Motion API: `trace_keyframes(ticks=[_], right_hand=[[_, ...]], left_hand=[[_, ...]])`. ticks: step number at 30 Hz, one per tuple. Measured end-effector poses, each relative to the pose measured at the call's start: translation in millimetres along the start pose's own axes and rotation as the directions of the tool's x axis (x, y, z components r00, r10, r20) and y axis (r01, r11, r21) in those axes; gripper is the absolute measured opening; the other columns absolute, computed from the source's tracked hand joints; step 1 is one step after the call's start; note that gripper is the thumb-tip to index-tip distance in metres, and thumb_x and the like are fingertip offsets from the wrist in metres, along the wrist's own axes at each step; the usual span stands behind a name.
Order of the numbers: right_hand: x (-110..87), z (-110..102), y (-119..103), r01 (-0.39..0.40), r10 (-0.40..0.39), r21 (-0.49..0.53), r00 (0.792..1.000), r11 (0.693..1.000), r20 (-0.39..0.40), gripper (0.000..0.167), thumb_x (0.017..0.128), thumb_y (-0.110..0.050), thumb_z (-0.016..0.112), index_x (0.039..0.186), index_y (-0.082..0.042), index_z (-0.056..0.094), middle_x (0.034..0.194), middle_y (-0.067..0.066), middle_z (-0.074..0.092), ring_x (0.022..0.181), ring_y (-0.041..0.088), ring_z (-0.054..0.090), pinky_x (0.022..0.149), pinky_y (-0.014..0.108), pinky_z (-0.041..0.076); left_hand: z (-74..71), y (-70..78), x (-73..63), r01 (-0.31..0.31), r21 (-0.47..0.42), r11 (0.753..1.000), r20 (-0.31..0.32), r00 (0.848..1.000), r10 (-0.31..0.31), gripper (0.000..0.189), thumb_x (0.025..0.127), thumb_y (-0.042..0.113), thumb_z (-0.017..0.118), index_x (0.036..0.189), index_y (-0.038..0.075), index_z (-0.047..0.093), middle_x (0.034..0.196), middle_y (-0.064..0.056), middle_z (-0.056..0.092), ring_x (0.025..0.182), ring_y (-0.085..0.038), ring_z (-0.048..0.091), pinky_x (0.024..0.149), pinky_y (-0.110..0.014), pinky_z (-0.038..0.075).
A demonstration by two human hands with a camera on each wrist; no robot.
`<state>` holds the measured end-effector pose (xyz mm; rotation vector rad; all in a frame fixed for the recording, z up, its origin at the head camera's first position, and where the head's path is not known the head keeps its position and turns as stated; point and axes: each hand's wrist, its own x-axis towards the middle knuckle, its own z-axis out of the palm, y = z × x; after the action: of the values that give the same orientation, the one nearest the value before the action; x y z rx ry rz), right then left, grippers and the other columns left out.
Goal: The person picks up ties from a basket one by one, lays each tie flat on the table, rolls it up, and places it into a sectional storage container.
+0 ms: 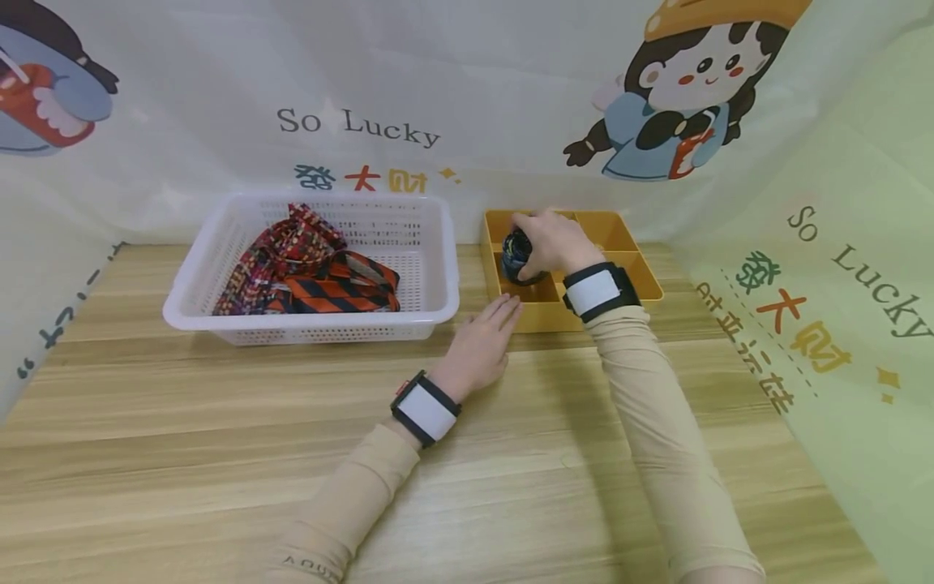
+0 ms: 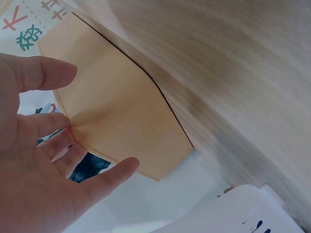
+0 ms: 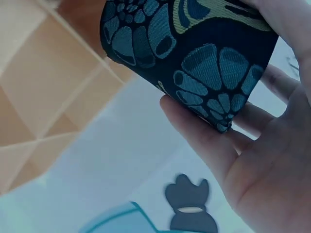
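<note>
My right hand (image 1: 558, 241) grips a rolled dark necktie (image 1: 515, 255) between thumb and fingers, at the left side of a yellow-orange divided box (image 1: 540, 317). Up close in the right wrist view, the necktie (image 3: 214, 63) is near black with blue-grey petal shapes and a yellowish band. My left hand (image 1: 477, 345) touches the top edge of the box's front wall with fingertips, its fingers fairly straight. In the left wrist view, that hand (image 2: 48, 150) has its thumb apart from the fingers at the wall (image 2: 121, 107). The necktie's underside is hidden in the head view.
A white perforated basket (image 1: 310, 323) stands left of the box, close to the back cloth. In it lie a multicoloured checked fabric piece (image 1: 292, 247) and an orange-and-navy striped necktie (image 1: 336, 285). Printed cloth walls (image 1: 511, 97) stand behind and to the right of the wooden table (image 1: 219, 438).
</note>
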<state>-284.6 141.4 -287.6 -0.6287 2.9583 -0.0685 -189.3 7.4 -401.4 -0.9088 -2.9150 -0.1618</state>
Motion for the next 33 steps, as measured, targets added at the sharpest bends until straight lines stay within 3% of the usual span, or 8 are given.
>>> trace_keyframes(ticks=[9, 12, 17, 23, 27, 30, 32, 33], right_hand=[[13.9, 33.9, 10.8, 0.085, -0.09, 0.053, 0.99, 0.995, 0.104, 0.064, 0.071, -0.015, 0.081, 0.126, -0.013, 0.05, 0.129, 0.015, 0.056, 0.115, 0.033, 0.053, 0.097, 0.047, 0.047], [18.0, 44.7, 12.3, 0.096, -0.097, 0.011, 0.989, 0.995, 0.115, 0.06, 0.072, -0.013, 0.08, 0.125, -0.014, 0.051, 0.128, 0.015, 0.058, 0.115, 0.033, 0.055, 0.097, 0.05, 0.046], [23.1, 58.0, 12.2, 0.075, -0.064, -0.073, 0.988, 0.995, 0.139, 0.055, 0.077, -0.019, 0.076, 0.126, -0.016, 0.052, 0.13, 0.012, 0.059, 0.117, 0.031, 0.055, 0.105, 0.056, 0.034], [22.6, 56.1, 13.1, 0.045, -0.027, -0.094, 0.982, 0.995, 0.185, 0.061, 0.08, -0.018, 0.072, 0.135, -0.018, 0.046, 0.143, 0.014, 0.048, 0.131, 0.032, 0.045, 0.112, 0.056, 0.024], [13.2, 41.7, 15.1, 0.028, -0.032, 0.017, 0.971, 0.999, 0.237, 0.076, 0.078, -0.009, 0.073, 0.145, -0.018, 0.037, 0.152, 0.018, 0.032, 0.136, 0.038, 0.035, 0.11, 0.054, 0.032], [-2.3, 30.2, 13.0, 0.0, -0.015, 0.096, 0.987, 0.995, 0.158, 0.077, 0.079, -0.007, 0.074, 0.145, -0.015, 0.036, 0.152, 0.02, 0.029, 0.134, 0.04, 0.037, 0.104, 0.052, 0.04], [-16.1, 27.1, 9.5, 0.008, -0.008, 0.103, 1.0, 0.995, 0.006, 0.067, 0.081, -0.01, 0.073, 0.141, -0.011, 0.042, 0.146, 0.02, 0.038, 0.127, 0.039, 0.046, 0.099, 0.05, 0.045], [-23.6, 27.6, 7.0, 0.017, -0.008, 0.101, 0.996, 0.995, -0.088, 0.06, 0.083, -0.011, 0.072, 0.137, -0.009, 0.047, 0.141, 0.02, 0.044, 0.119, 0.038, 0.053, 0.094, 0.048, 0.049]], left_hand=[[1.2, 2.1, -0.2, 0.014, 0.04, 0.999, -0.002, 1.0, -0.014, 0.072, 0.088, 0.016, 0.06, 0.149, 0.004, 0.025, 0.158, -0.007, 0.023, 0.147, -0.021, 0.02, 0.102, -0.049, 0.044], [2.3, 2.4, -0.8, 0.014, 0.062, 0.998, -0.019, 1.0, -0.013, 0.072, 0.088, 0.018, 0.06, 0.15, 0.005, 0.024, 0.158, -0.008, 0.024, 0.147, -0.021, 0.021, 0.099, -0.049, 0.046], [2.3, 3.3, -1.5, 0.014, 0.078, 0.997, -0.025, 1.0, -0.012, 0.072, 0.088, 0.018, 0.059, 0.15, 0.005, 0.024, 0.158, -0.008, 0.024, 0.147, -0.021, 0.021, 0.099, -0.048, 0.046], [0.6, 3.9, -0.3, 0.016, 0.07, 0.997, -0.021, 1.0, -0.015, 0.071, 0.089, 0.015, 0.058, 0.15, 0.005, 0.023, 0.158, -0.007, 0.023, 0.147, -0.021, 0.02, 0.1, -0.048, 0.045], [0.5, 3.9, -0.5, 0.018, 0.056, 0.998, -0.022, 1.0, -0.017, 0.07, 0.089, 0.014, 0.057, 0.15, 0.005, 0.024, 0.158, -0.007, 0.023, 0.147, -0.021, 0.02, 0.101, -0.049, 0.044], [1.1, 3.8, -0.6, 0.017, 0.054, 0.998, -0.017, 1.0, -0.016, 0.071, 0.089, 0.015, 0.057, 0.15, 0.005, 0.023, 0.158, -0.008, 0.023, 0.147, -0.021, 0.02, 0.102, -0.05, 0.044], [1.3, 3.8, -0.9, 0.017, 0.056, 0.998, -0.015, 1.0, -0.016, 0.071, 0.089, 0.015, 0.057, 0.15, 0.004, 0.023, 0.158, -0.008, 0.023, 0.147, -0.022, 0.02, 0.102, -0.049, 0.044], [1.3, 3.7, -1.1, 0.016, 0.059, 0.998, -0.013, 1.0, -0.015, 0.071, 0.089, 0.016, 0.057, 0.15, 0.004, 0.022, 0.158, -0.008, 0.022, 0.147, -0.022, 0.019, 0.102, -0.049, 0.044]])
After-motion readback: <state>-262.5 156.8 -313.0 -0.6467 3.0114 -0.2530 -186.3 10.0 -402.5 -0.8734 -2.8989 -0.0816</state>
